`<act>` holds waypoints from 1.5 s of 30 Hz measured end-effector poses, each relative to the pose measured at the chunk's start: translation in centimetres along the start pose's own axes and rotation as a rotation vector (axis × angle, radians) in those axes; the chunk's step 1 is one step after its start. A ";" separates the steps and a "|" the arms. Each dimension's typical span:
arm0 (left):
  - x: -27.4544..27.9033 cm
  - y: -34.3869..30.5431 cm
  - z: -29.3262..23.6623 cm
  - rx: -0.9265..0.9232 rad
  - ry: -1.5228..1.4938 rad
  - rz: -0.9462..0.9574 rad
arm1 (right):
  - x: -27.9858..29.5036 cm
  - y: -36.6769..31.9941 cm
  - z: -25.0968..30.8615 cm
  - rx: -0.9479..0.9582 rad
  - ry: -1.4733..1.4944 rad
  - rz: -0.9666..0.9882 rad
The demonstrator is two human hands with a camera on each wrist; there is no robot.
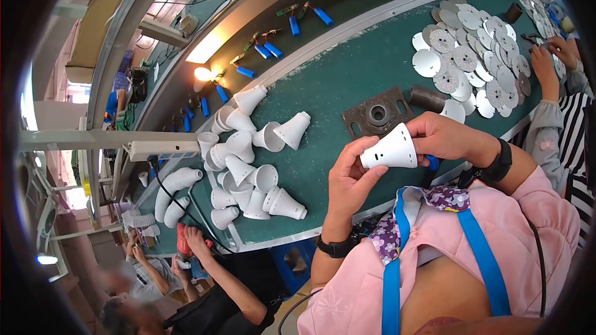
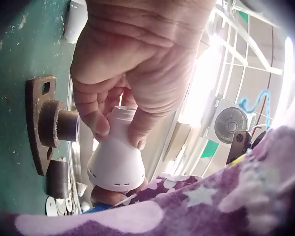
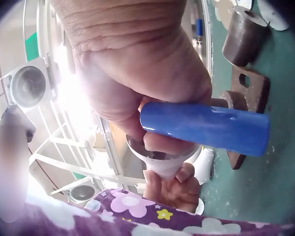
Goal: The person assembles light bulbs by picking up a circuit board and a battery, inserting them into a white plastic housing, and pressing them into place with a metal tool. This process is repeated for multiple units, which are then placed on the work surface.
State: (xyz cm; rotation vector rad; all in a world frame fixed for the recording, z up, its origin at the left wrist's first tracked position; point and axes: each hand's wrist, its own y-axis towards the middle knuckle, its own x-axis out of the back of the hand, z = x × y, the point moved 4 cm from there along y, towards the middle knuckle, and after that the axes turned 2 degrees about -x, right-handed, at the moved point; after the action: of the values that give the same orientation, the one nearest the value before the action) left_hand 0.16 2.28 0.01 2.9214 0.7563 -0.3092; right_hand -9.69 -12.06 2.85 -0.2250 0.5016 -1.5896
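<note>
A white cone-shaped lamp housing (image 1: 392, 149) is held on its side above the bench's front edge. My left hand (image 1: 351, 180) pinches its narrow neck between thumb and fingers; in the left wrist view the small slots round its wide rim show. At the wide end, my right hand (image 1: 448, 139) has its fingertips at the rim and partly inside. A blue cylindrical battery (image 3: 206, 129) lies across the curled fingers of that hand, sticking out past them. What those fingertips do inside the housing is hidden. Just beyond the hands sits a dark metal fixture (image 1: 360, 119) with a round collar.
Many white housings (image 1: 241, 142) lie heaped to the left on the green bench (image 1: 323, 180). Flat metal discs (image 1: 465, 59) pile up at the right, near a steel cylinder (image 1: 427, 97). Blue batteries (image 1: 293, 25) with small boards line the back shelf. Other people work on both sides.
</note>
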 end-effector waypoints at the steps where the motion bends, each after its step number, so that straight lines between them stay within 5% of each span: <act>1: 0.0 0.0 0.0 -0.010 0.004 -0.008 | 0.1 -0.1 0.0 -0.009 0.002 -0.018; 14: 0.0 0.2 -1.8 -0.044 0.138 -0.005 | -0.1 0.1 -0.8 0.091 0.183 0.078; 20: -0.2 0.2 -2.2 -0.107 0.273 -0.119 | 0.0 0.3 0.1 0.166 -0.098 -0.006; 26: 0.9 -0.4 0.1 0.058 -0.025 -0.250 | -0.4 1.3 -0.6 0.193 -0.144 -0.037; 28: 1.2 -0.5 0.9 0.093 -0.209 -0.355 | -0.5 1.8 -0.4 0.462 -0.251 -0.097; 35: 1.5 0.1 1.3 0.104 -0.346 -0.360 | -1.0 1.5 1.1 0.446 -0.296 -0.052; 37: 1.7 0.2 1.4 0.121 -0.332 -0.399 | -0.4 1.2 1.1 0.643 -1.020 -0.222; 41: 2.4 0.3 1.4 0.103 -0.416 -0.409 | 0.1 0.8 1.8 0.848 -1.355 -0.470; 43: 2.0 0.4 1.4 0.108 -0.446 -0.385 | -0.1 -0.1 3.9 0.924 -1.513 -0.828; 45: 1.8 0.6 1.4 0.106 -0.461 -0.381 | 0.2 0.1 4.2 0.793 -1.512 -0.782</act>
State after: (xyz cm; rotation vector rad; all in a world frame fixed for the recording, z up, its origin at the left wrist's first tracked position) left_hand 1.70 2.38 -1.72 2.6089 1.2276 -1.0374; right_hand -7.83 -13.01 6.46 -0.9490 -1.5010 -1.6981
